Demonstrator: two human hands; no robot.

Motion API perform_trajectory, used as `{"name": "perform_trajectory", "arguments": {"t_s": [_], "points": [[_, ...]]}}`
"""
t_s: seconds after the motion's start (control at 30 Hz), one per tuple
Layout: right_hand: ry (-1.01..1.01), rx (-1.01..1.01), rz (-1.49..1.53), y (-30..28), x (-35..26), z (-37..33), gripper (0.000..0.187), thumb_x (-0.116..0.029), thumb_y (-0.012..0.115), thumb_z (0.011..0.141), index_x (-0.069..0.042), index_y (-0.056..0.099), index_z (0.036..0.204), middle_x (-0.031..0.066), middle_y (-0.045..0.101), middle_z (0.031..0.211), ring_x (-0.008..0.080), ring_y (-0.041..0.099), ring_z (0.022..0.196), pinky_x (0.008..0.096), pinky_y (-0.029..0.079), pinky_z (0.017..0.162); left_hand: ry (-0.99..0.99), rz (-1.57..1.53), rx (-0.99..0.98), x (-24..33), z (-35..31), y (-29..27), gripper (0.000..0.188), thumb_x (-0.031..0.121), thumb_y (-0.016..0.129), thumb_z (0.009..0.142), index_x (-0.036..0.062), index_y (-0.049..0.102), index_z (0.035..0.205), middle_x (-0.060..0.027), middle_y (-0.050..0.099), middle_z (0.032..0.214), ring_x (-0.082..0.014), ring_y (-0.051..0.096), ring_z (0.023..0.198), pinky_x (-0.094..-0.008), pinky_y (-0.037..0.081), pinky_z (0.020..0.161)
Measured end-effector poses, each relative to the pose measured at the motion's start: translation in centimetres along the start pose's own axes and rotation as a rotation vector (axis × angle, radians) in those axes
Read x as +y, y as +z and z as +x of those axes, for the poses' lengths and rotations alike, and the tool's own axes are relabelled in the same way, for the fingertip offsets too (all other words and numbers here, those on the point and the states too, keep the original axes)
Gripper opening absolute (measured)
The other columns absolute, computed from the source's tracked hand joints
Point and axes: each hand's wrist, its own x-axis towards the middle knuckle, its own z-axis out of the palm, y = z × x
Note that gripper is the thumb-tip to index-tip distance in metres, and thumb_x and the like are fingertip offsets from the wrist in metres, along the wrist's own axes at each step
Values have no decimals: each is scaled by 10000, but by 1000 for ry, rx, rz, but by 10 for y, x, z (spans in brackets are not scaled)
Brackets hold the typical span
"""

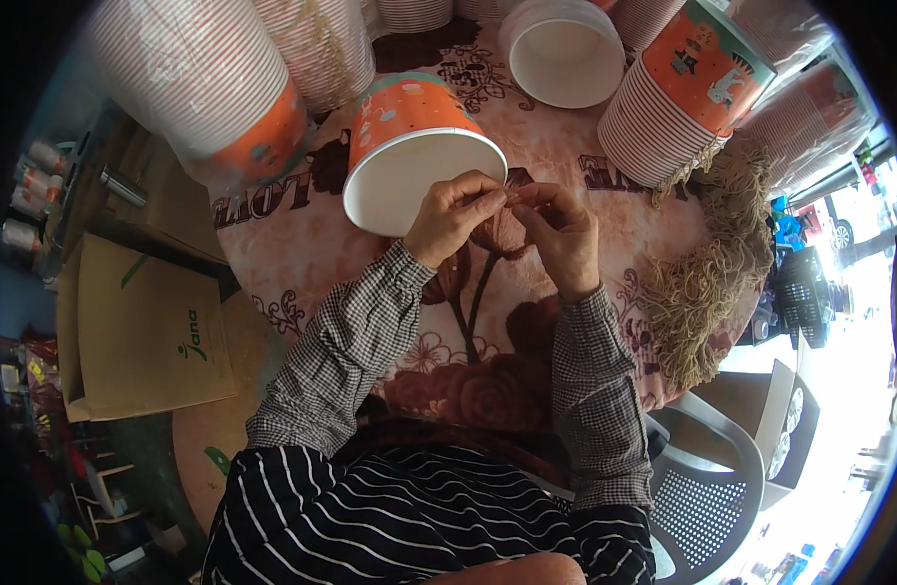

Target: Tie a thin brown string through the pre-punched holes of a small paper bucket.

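Observation:
My left hand (456, 216) and my right hand (565, 234) meet above the table, fingertips pinched close together. Whatever lies between them is too small to make out. Just beyond my left hand, an orange and green paper bucket (414, 109) lies tipped over, its pale open mouth turned toward me. A heap of beige twine (706, 302) drapes over the right side of the table, to the right of my right hand. Under both hands spreads a brown and pink flowered tablecloth (438, 336).
Tall stacks of nested paper buckets, one in clear plastic (209, 88) at far left and another orange stack (677, 93) at far right, line the back. A white-mouthed bucket (565, 63) sits between them. Left stands a cardboard box (151, 327); right, a grey plastic chair (702, 507).

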Motion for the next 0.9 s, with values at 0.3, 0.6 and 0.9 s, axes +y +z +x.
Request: {"name": "perform_trajectory", "arguments": {"t_s": [0.3, 0.6, 0.9], "points": [[-158, -55, -51, -5, 19, 6, 156, 12, 638, 815, 16, 613, 969, 55, 621, 968, 87, 612, 804, 200, 499, 683, -30, -17, 20, 1, 0, 0, 213, 188, 591, 900, -14, 652, 920, -34, 641, 824, -91, 578, 780, -228, 471, 711], [-175, -74, -108, -2, 6, 3, 208, 12, 650, 802, -19, 644, 1008, 55, 594, 1071, 117, 624, 861, 221, 512, 683, 4, 83, 12, -5, 0, -1, 199, 172, 606, 885, -17, 655, 921, -33, 642, 815, -96, 578, 767, -240, 471, 705], [-148, -43, -112, -2, 8, 4, 144, -4, 672, 804, -42, 674, 944, 30, 596, 996, 78, 582, 799, 207, 482, 642, 50, 160, -2, -2, 0, 1, 196, 160, 621, 866, -23, 656, 927, -55, 648, 824, -119, 599, 768, -254, 480, 696]]}}
